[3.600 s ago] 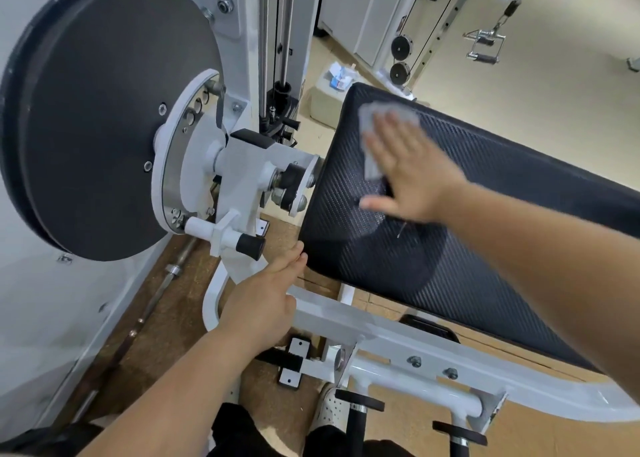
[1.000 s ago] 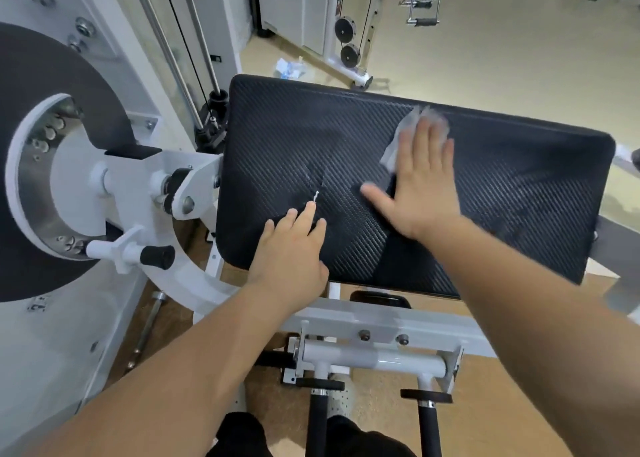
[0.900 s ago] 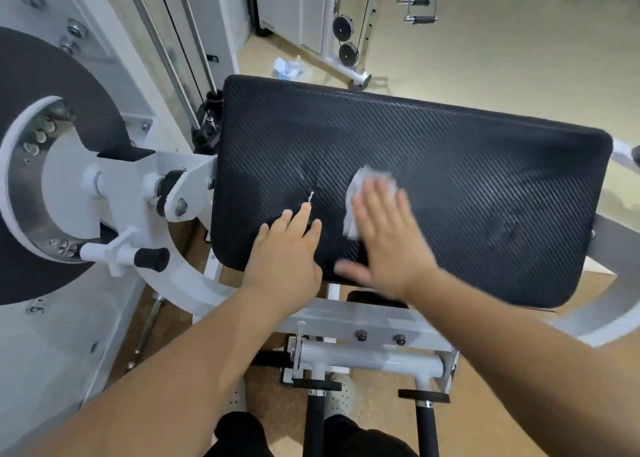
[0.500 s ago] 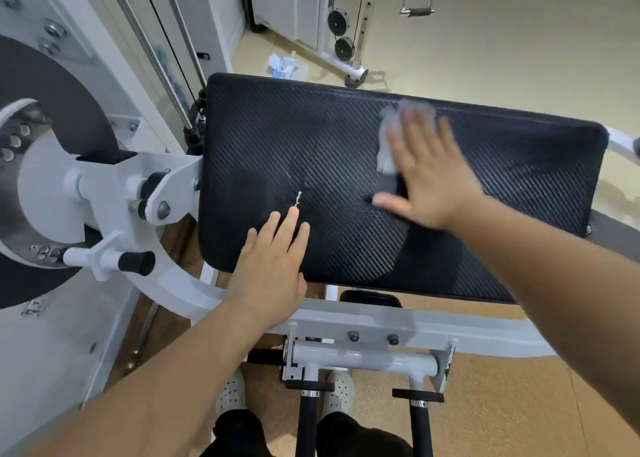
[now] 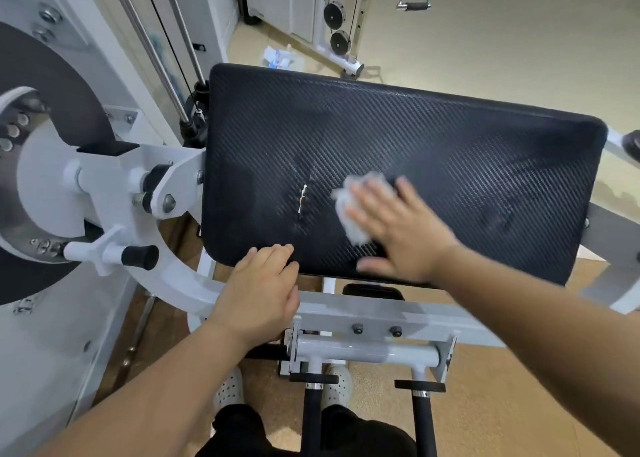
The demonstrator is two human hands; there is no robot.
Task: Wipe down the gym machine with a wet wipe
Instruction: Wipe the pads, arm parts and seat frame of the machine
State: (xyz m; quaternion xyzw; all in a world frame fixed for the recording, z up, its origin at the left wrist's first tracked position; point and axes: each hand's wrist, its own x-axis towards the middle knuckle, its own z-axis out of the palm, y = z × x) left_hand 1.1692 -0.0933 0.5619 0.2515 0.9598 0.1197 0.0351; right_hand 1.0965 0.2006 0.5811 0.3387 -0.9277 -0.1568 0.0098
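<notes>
The gym machine's black textured pad (image 5: 450, 166) fills the middle of the view, with a small white tear (image 5: 302, 197) near its centre. My right hand (image 5: 401, 228) presses flat on the pad's lower middle with a crumpled white wet wipe (image 5: 349, 207) under its straight fingers. My left hand (image 5: 259, 290) rests on the pad's near edge at the lower left, fingers relaxed, holding nothing. The wipe is partly hidden by my fingers.
The white machine frame (image 5: 374, 314) runs below the pad. A large black disc with a white arm and a black-tipped knob (image 5: 138, 256) stands at the left. Two black-handled bars (image 5: 313, 418) rise near my legs. A cable machine (image 5: 337, 24) and a wipes packet (image 5: 278, 58) sit behind.
My right hand has slid the wipe from the pad's upper middle down and left toward the tear. My left hand has drawn back to the pad's near edge.
</notes>
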